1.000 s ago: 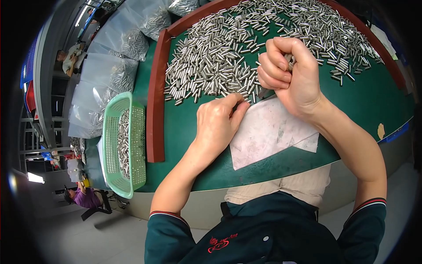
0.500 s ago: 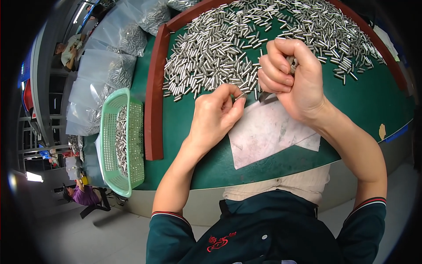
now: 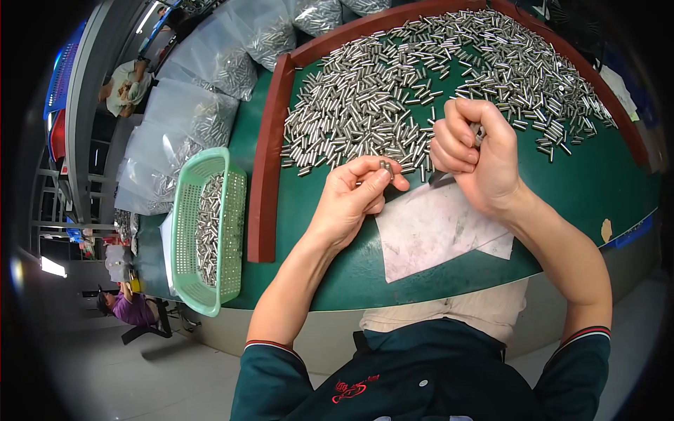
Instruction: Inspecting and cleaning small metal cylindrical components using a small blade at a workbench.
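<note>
— Since a second ago, what has been moved?

— The left hand [image 3: 349,200] has been lifted off the paper [image 3: 435,228] and turned palm-up; a small metal pin [image 3: 386,167] is now pinched between its thumb and fingertips. The right hand [image 3: 477,158] has been kept raised in much the same place, curled into a fist.

— What is seen from left to right?

— At the far left, another person in purple [image 3: 126,305] is seated low by the floor, and a second person [image 3: 126,84] is seen higher up. Clear bags [image 3: 182,119] of pins are stacked beside the table [image 3: 323,266]. Just beside them a green basket [image 3: 186,281], partly filled with pins, is set at the table's left edge. A red rim [image 3: 265,189] is run between basket and work surface, so the basket is kept apart from the loose pile [image 3: 421,77] spread across the green top.

— And the hands?

— The left is closed on the single pin, held above the table near the pile's front edge. The right is clenched, with a few pin ends seen at its knuckles; how many are held cannot be told. The two hands are near each other but not touching.

— Is anything in the way?

— The paper is partly covered by the right wrist, and part of the pile is hidden behind both hands.
</note>
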`<control>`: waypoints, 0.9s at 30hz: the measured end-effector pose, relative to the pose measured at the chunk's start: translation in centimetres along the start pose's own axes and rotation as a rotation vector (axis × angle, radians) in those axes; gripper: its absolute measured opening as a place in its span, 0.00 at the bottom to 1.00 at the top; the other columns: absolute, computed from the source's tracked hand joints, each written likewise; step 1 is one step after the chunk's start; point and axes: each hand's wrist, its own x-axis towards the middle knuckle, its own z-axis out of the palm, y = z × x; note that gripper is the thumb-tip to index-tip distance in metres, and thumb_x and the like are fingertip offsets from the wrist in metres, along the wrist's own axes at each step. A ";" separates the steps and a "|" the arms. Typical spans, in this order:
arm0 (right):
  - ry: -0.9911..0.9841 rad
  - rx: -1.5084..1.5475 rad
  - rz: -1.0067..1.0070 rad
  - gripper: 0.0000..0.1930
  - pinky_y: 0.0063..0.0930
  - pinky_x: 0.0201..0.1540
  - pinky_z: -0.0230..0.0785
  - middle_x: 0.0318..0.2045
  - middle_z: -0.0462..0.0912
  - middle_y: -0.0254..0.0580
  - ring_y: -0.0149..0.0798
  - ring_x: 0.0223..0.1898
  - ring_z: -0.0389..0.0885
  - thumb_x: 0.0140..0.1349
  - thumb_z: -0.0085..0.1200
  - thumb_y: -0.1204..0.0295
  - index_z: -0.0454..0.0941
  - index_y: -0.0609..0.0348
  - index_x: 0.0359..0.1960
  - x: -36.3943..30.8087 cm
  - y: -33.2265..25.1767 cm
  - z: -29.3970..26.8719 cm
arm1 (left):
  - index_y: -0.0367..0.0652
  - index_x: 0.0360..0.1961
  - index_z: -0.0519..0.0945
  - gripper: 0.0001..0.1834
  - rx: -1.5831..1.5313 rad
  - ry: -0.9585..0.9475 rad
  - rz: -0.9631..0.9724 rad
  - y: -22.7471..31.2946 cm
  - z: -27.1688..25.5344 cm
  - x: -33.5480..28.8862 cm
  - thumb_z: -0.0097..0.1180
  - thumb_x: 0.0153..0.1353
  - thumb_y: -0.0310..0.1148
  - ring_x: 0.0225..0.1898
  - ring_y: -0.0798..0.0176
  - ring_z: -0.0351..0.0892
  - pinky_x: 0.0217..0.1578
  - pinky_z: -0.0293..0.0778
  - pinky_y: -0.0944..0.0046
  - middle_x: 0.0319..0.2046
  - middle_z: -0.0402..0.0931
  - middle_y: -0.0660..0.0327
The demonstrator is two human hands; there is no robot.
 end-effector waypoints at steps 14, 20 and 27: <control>0.003 -0.006 0.011 0.16 0.18 0.13 0.38 0.06 0.51 0.26 0.21 0.09 0.44 0.57 0.31 0.67 0.53 0.51 0.11 0.0 0.1 -0.1 | 0.36 0.34 0.77 0.06 0.625 0.154 0.376 -1.3 0.2 0.3 0.51 0.54 0.23 0.25 0.76 0.72 0.27 0.68 0.76 0.23 0.74 0.65; 0.011 -0.003 0.010 0.16 0.17 0.13 0.38 0.06 0.51 0.26 0.21 0.09 0.44 0.57 0.32 0.67 0.53 0.51 0.11 -0.1 0.1 -0.1 | 0.36 0.35 0.76 0.07 0.644 0.120 0.344 -1.4 0.1 0.3 0.51 0.55 0.24 0.25 0.76 0.71 0.26 0.67 0.77 0.22 0.74 0.66; 0.011 0.012 0.019 0.16 0.18 0.14 0.39 0.06 0.51 0.25 0.21 0.09 0.44 0.57 0.32 0.67 0.53 0.51 0.10 -0.1 0.2 -0.1 | 0.35 0.28 0.74 0.04 1.089 0.122 0.362 0.2 1.9 -1.2 0.55 0.51 0.25 0.15 0.75 0.63 0.18 0.61 0.74 0.14 0.67 0.65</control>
